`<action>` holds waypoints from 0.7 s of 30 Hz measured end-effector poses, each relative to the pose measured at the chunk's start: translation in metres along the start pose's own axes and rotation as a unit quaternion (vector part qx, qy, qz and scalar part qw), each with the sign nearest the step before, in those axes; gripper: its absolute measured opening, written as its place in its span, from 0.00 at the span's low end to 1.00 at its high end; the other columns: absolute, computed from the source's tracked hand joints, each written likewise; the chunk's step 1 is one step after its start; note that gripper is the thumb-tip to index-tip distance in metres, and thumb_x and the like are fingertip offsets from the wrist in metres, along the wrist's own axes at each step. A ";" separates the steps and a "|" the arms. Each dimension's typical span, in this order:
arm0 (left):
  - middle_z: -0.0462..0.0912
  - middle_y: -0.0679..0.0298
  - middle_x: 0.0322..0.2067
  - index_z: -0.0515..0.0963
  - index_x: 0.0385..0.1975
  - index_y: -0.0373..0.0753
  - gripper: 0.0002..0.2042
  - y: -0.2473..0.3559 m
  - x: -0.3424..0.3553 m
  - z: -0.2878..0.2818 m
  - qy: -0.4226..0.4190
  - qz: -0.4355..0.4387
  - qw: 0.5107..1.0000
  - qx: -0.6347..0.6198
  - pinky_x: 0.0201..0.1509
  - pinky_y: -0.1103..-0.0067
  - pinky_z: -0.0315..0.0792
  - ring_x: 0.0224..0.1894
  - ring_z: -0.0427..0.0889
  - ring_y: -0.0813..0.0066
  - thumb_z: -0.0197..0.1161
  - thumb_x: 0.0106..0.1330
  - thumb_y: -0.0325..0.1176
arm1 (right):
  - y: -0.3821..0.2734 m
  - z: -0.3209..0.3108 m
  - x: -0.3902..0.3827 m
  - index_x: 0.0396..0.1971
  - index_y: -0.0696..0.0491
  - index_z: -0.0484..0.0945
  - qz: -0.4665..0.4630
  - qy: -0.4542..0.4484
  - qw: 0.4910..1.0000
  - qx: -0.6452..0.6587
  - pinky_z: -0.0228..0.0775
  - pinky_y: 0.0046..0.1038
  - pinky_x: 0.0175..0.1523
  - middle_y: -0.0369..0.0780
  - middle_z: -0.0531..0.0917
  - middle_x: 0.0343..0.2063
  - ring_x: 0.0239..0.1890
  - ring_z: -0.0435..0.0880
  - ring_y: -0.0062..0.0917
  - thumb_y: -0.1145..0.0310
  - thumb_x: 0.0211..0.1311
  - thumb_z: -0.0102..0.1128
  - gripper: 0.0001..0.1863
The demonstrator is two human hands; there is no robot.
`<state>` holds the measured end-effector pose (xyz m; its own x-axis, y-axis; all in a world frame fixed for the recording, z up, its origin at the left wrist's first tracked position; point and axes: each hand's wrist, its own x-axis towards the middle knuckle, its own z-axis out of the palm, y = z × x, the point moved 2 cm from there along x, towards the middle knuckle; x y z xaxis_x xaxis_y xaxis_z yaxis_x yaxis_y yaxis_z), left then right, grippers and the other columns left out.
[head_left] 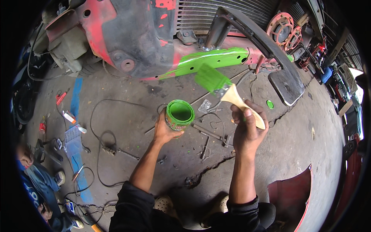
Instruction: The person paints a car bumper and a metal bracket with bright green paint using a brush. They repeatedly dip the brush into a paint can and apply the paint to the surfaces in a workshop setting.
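Note:
My left hand (164, 131) is wrapped round an open can of green paint (179, 115), held upright low in the middle of the view. My right hand (251, 131) grips the pale wooden handle of a wide brush (211, 80), its bristles coated in green paint, tilted up to the left above and right of the can. Behind the brush, a long red metal beam (183, 50) carries a band of green paint (228, 57) with several dark holes. A black angled metal bracket (286, 87) rises from the beam on the right.
A red and grey body panel (131, 34) fills the top left. Cables, a wrench (129, 154), metal tools and a small green lid (269, 104) lie on the cracked concrete (305, 139). Other people (34, 185) are at the left edge. A dark red sheet (290, 197) lies at bottom right.

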<state>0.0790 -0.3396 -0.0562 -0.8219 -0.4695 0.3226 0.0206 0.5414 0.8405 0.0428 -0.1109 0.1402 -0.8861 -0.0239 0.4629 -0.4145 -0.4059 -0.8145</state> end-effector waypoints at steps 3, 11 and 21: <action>0.72 0.49 0.56 0.56 0.63 0.36 0.54 0.000 0.000 0.001 -0.005 0.000 1.000 0.003 0.62 0.65 0.68 0.59 0.72 0.52 0.82 0.29 0.35 | 0.000 0.021 0.001 0.41 0.69 0.74 0.054 -0.013 0.992 0.111 0.68 0.25 0.32 0.54 0.83 0.29 0.28 0.80 0.28 0.71 0.59 0.62 0.17; 0.73 0.49 0.55 0.57 0.63 0.36 0.55 0.004 0.002 0.000 0.004 0.010 1.000 -0.010 0.62 0.65 0.68 0.58 0.73 0.53 0.82 0.29 0.35 | 0.038 0.038 -0.005 0.43 0.65 0.72 0.082 -0.005 0.975 0.206 0.67 0.26 0.35 0.53 0.83 0.29 0.26 0.76 0.25 0.67 0.58 0.64 0.19; 0.72 0.49 0.56 0.57 0.63 0.36 0.54 0.000 -0.003 -0.002 0.004 -0.001 1.000 -0.003 0.63 0.65 0.68 0.59 0.73 0.53 0.82 0.29 0.36 | 0.049 0.049 -0.021 0.43 0.64 0.72 0.061 -0.004 0.985 0.161 0.67 0.26 0.36 0.52 0.83 0.30 0.28 0.77 0.27 0.67 0.60 0.63 0.18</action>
<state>0.0828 -0.3396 -0.0562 -0.8177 -0.4754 0.3247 0.0226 0.5371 0.8432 0.0512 -0.1751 0.1073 -0.9227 -0.0977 0.3729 -0.2166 -0.6690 -0.7110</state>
